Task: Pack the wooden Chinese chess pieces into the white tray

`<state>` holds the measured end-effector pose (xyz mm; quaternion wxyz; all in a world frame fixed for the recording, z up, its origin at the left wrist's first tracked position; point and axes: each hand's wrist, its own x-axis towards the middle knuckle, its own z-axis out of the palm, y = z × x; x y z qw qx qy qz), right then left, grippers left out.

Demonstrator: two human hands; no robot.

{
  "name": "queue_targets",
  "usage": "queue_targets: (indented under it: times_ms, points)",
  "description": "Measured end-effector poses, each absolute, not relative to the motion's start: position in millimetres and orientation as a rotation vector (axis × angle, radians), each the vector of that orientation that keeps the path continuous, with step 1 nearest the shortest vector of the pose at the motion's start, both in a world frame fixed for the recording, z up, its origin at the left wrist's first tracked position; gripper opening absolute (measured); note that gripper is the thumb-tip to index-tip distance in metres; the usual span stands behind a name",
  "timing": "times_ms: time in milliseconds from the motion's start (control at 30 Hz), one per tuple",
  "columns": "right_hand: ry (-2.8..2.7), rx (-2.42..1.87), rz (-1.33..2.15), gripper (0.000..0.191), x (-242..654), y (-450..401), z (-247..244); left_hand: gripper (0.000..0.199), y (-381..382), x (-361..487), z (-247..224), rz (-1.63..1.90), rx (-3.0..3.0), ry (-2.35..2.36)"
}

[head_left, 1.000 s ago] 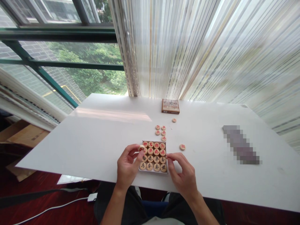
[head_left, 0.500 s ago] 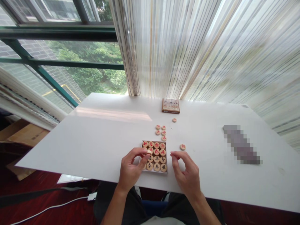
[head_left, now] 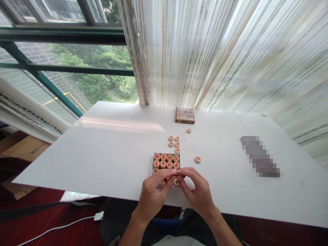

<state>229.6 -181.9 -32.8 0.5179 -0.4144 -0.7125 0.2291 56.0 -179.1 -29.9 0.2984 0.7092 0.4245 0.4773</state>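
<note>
My left hand [head_left: 154, 192] and my right hand [head_left: 197, 188] meet fingertip to fingertip above the near part of a shallow box [head_left: 152, 166]. Both are closed in a pinch. The round wooden xiangqi piece in my left fingers is almost wholly hidden where the tips meet. I cannot make out what my right fingers grip. Rows of xiangqi pieces fill the box: red-marked ones [head_left: 163, 164] show in the far rows, while my hands cover most of the black-marked ones [head_left: 176, 182].
Beyond the box lie several loose red-marked pieces [head_left: 171, 144]. One piece [head_left: 197, 159] rests to its right, another [head_left: 189, 130] farther back. A printed flat box [head_left: 185, 115] lies near the curtain [head_left: 174, 51]. A blurred-out object [head_left: 260, 155] is on the table's right.
My left hand has moved right with the piece, and my right hand has moved left, so their fingertips now meet over the box. The view has shifted slightly.
</note>
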Motion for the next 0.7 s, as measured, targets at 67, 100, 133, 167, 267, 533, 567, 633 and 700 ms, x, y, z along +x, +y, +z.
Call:
queue_targets:
  times_ms: [67,100,133,167,267,533,567,633,700]
  points:
    - [-1.700,-1.012,0.517,0.022,233,-179,-32,0.026,-178,55,-28,1.277,1.912,1.144]
    - [-1.689,-1.046,0.483,0.021,237,-177,-32,0.026,-176,53,-28,1.292,1.935,1.153]
    - [-1.670,-1.102,0.439,0.019,241,-174,-30,0.025,-174,50,-28,1.313,1.963,1.166]
    - [-1.644,-1.177,0.387,0.017,246,-171,-29,0.025,-171,46,-28,1.338,1.994,1.184]
    - [-1.645,-1.395,0.260,0.010,262,-160,-26,0.021,-161,30,-32,1.409,2.060,1.293]
    - [-1.961,-1.480,0.142,0.007,274,-137,-33,0.021,-149,16,-43,1.343,1.992,1.555]
    - [-1.954,-1.498,0.138,0.007,274,-135,-34,0.021,-149,16,-44,1.329,1.992,1.552]
    - [-1.942,-1.525,0.136,0.009,274,-132,-35,0.021,-150,17,-44,1.319,1.982,1.557]
    - [-1.933,-1.529,0.129,0.011,273,-131,-36,0.020,-150,16,-44,1.325,1.960,1.569]
